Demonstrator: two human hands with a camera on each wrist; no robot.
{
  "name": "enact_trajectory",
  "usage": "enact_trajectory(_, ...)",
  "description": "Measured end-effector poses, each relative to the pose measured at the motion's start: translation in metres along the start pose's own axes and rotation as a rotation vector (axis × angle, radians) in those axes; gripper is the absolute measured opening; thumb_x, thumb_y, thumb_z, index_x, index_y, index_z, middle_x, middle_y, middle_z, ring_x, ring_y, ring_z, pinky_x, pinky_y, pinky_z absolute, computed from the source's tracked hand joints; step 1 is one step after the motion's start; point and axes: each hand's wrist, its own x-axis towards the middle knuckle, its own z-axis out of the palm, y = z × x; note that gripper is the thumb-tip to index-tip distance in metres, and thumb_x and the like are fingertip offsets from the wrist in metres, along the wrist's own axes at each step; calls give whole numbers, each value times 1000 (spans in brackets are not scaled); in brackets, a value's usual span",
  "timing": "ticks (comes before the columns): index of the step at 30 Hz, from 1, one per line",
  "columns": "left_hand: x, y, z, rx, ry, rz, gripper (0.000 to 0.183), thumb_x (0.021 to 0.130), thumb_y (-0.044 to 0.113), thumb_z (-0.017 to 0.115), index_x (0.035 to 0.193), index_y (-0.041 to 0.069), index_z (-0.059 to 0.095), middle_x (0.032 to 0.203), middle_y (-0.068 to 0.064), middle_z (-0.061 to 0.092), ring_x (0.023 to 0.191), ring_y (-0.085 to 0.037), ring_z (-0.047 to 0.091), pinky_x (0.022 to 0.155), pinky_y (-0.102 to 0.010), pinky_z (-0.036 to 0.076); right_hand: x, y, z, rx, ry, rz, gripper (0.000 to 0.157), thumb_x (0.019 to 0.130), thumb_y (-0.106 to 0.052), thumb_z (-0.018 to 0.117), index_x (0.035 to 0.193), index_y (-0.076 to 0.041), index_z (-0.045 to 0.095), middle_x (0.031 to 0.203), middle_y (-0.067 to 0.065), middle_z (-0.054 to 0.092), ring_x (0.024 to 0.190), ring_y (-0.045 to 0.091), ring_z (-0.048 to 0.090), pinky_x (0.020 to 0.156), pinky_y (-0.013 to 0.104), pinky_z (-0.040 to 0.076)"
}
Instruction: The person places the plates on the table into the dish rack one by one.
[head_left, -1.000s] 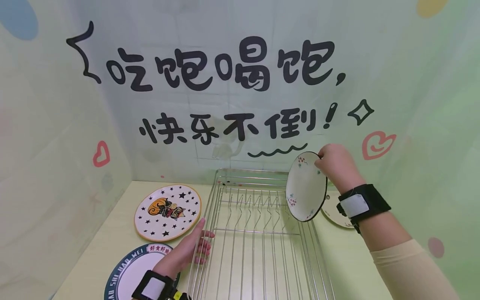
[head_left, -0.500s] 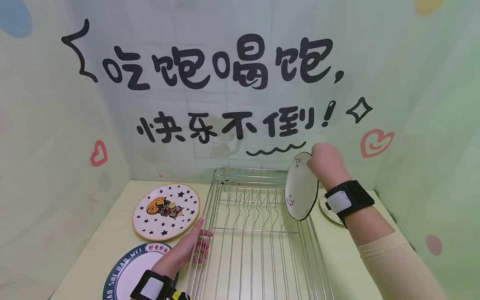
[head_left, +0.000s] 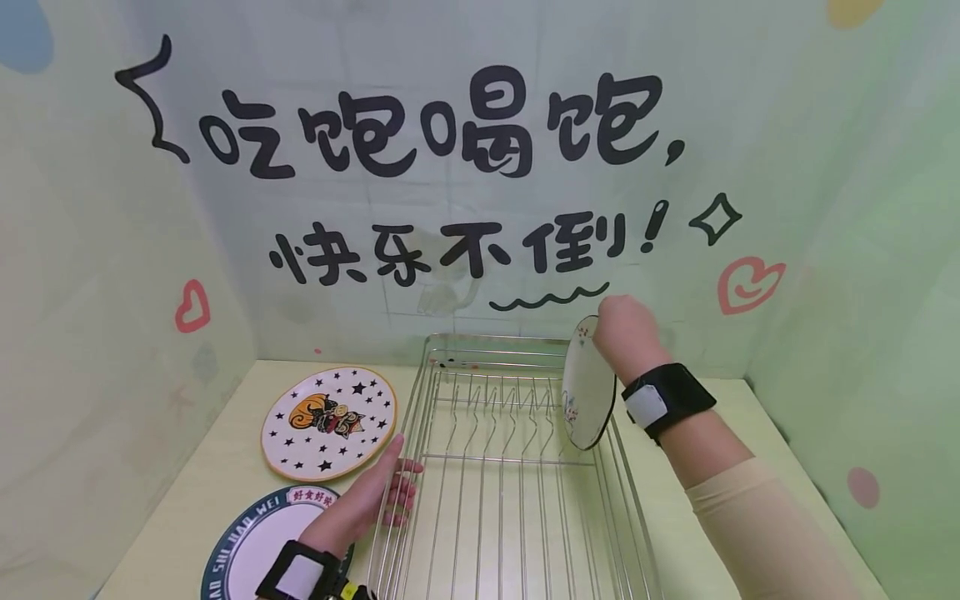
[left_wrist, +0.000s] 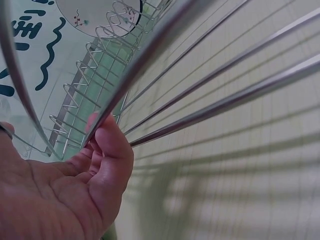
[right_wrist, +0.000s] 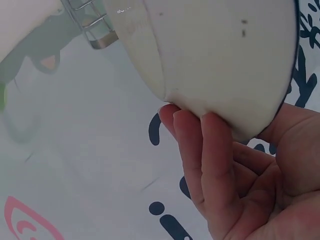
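My right hand (head_left: 628,333) pinches the upper rim of a white plate (head_left: 588,387) with small flower sprigs and a dark edge. The plate stands nearly upright at the right end of the divider row in a wire dish rack (head_left: 487,458). Whether its lower edge touches the wires cannot be told. In the right wrist view, fingers lie on the plate's pale underside (right_wrist: 220,55), with the thumb on the far face. My left hand (head_left: 367,500) grips the rack's left side; in the left wrist view its fingers (left_wrist: 112,150) curl round a side wire.
Left of the rack lie a star-patterned plate (head_left: 330,425) with a cartoon animal and a blue-rimmed plate (head_left: 247,554) with lettering, partly behind my left arm. The light tabletop (head_left: 697,533) extends right of the rack. A printed backdrop (head_left: 480,192) stands close behind.
My right hand moves left and slightly down with the plate, which turns more edge-on. Another plate right of the rack becomes hidden behind my right arm. The left hand keeps its grip.
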Motion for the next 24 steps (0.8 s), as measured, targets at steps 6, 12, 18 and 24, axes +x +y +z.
enact_trajectory(6,1,-1,0,-4,0,4,93,85,79,24,124,-3,47,76,-4,51,62,-15,49,51,-27,44,0,-3,8,7,-8,-19,20,77,11,43,65,0,55,70,16,61,58,22,49,50,35,42)
enact_trajectory(12,1,-2,0,-3,4,2,93,85,79,24,123,-3,47,76,-3,51,62,-15,50,51,-27,45,1,-6,18,-17,-35,-21,16,78,9,45,70,2,57,75,18,63,61,23,52,56,39,47)
enact_trajectory(18,1,-3,1,-2,-4,6,95,84,80,25,124,-3,47,77,-4,50,63,-16,50,50,-25,43,-1,-3,22,0,-50,-3,17,76,10,44,70,3,58,76,18,63,59,22,49,53,37,44)
enact_trajectory(24,-1,0,1,2,2,9,95,83,80,25,125,-3,47,78,-4,51,63,-16,49,51,-26,43,-1,4,23,9,-72,21,16,77,10,45,71,3,57,75,17,62,59,22,47,50,33,40)
